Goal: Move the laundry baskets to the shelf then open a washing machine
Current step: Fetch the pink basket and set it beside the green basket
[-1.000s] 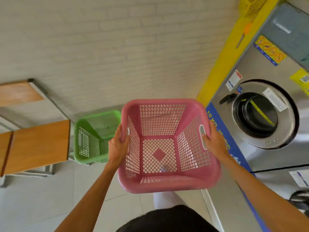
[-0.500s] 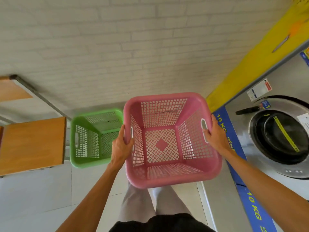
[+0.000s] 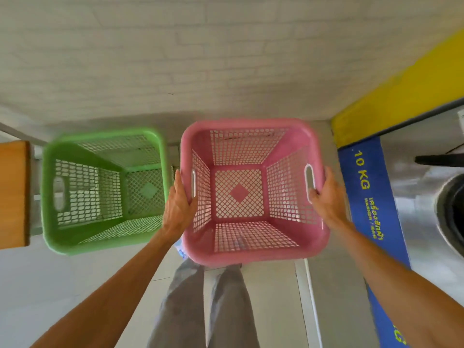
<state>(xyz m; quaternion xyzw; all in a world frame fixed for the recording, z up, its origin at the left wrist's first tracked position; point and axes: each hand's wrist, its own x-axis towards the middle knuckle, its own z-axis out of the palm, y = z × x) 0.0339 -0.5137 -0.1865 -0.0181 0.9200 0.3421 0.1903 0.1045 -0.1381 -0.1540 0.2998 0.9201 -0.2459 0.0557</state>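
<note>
I look down into an empty pink laundry basket [image 3: 238,192] held level in front of my legs. My left hand [image 3: 178,207] grips its left rim beside the handle slot. My right hand [image 3: 326,197] grips the right rim at the other slot. An empty green laundry basket [image 3: 100,192] stands on the floor just to the left, close to the pink one. At the far right edge is the washing machine [image 3: 426,197] with its round door [image 3: 452,214] shut and a dark door handle [image 3: 437,160].
A white brick wall [image 3: 200,59] lies straight ahead. A wooden shelf board [image 3: 13,194] on a metal frame sits at the left edge. A blue "10 KG" panel [image 3: 369,197] and a yellow band [image 3: 401,96] border the machine. Grey floor tiles lie below.
My view has tilted down and moved closer to the wall. The pink basket has dropped lower beside the green one. The washing machine has slid to the right edge.
</note>
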